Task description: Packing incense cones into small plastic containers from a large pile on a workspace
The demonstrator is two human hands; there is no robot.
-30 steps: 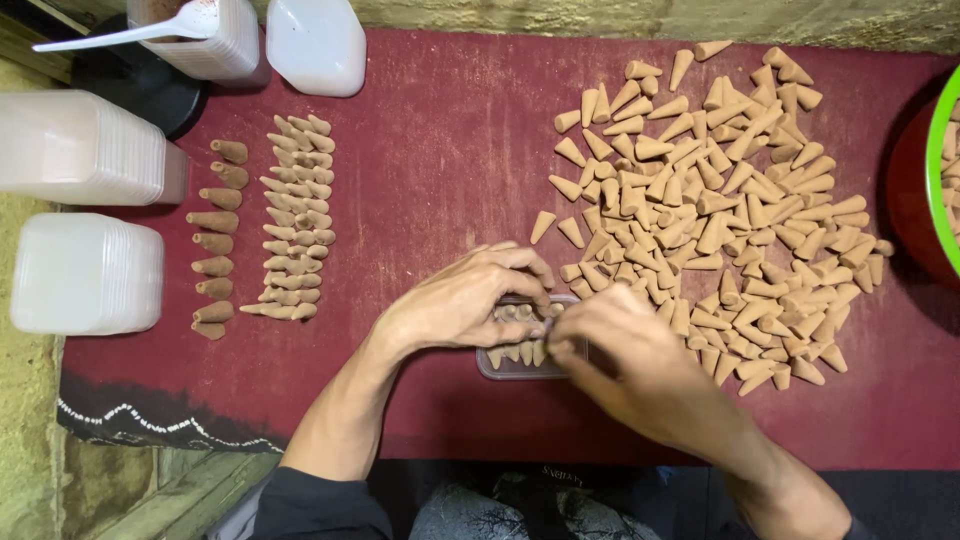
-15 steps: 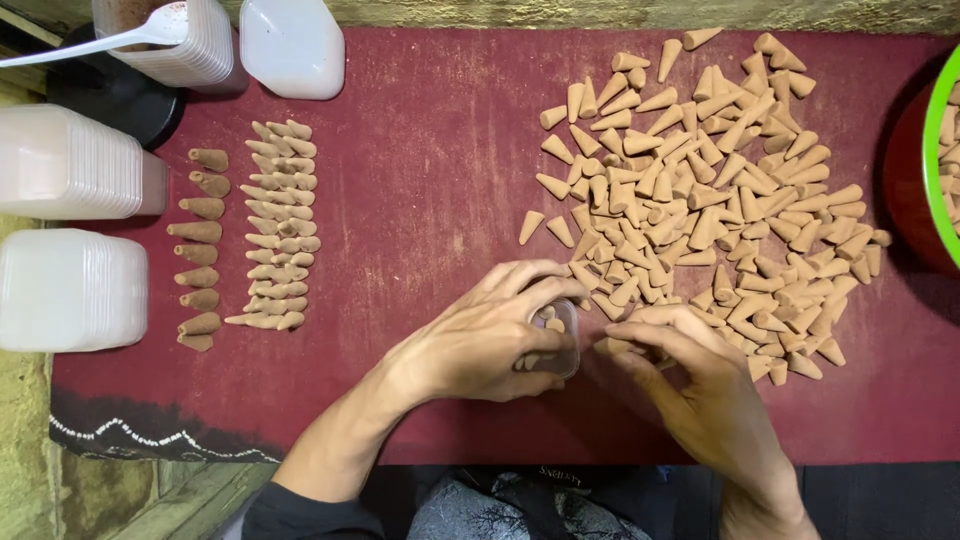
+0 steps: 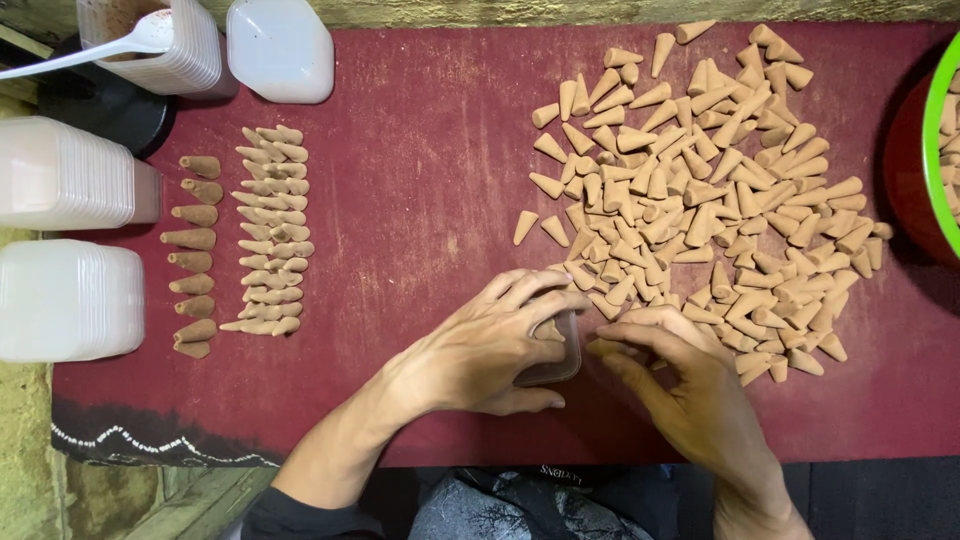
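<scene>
Near the front edge of the worktop (image 3: 420,200), about its middle, a small clear box (image 3: 556,362) is held down by the left hand (image 3: 490,345). The fingers of this hand are spread and curved over the box, so it is gripped from above. The right hand (image 3: 680,390) is placed just beside the box, at the near side of the cone heap (image 3: 700,190); its fingertips are bent around one cone or a few, but what is exactly held cannot be told.

The step in hand seems to be the filling of the box with cones. For the next move, it is judged that a cone must be lifted from the heap edge and laid flat in the box, beside those already inside, while the box is kept steady.

The loose cones in the heap are too many for an exact count; well over a hundred are seen. Near the left edge, two rows are laid: a row of dark cones (image 3: 193,255), about nine, and a longer row of pale cones (image 3: 268,232), packed too closely to count. Two lid stacks (image 3: 65,240) are seen at the left edge, two tubs (image 3: 280,45) at the back left corner, one white spoon (image 3: 90,50), and one green-rimmed bowl (image 3: 940,160) at the right edge.
</scene>
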